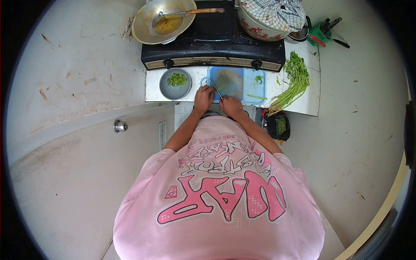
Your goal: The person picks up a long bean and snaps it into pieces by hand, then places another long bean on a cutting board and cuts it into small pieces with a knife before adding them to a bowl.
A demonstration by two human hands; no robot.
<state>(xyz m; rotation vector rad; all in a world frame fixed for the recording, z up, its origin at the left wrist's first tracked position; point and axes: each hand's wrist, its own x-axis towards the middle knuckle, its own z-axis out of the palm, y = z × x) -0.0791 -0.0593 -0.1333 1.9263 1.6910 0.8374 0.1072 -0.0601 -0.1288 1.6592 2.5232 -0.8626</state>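
Note:
My right hand (232,106) is closed round the handle of a knife (215,88), at the front edge of a blue cutting board (248,92). The blade points up and left across the board's left part. My left hand (204,99) is beside the blade at the board's lower left corner, its fingers curled; whatever they hold is hidden. Fine green bits lie on the board's darker worn area near the blade. A small green leaf (258,79) and a thin stem (257,96) rest on the right part of the board.
Left of the board stands a grey bowl (164,89) of chopped greens (177,79). A leafy bunch (296,78) lies at right. Behind is a black stove (212,47) with a wok (141,27), a ladle (190,12) and a cloth-covered pot (260,31). A green basket (318,35) holds utensils.

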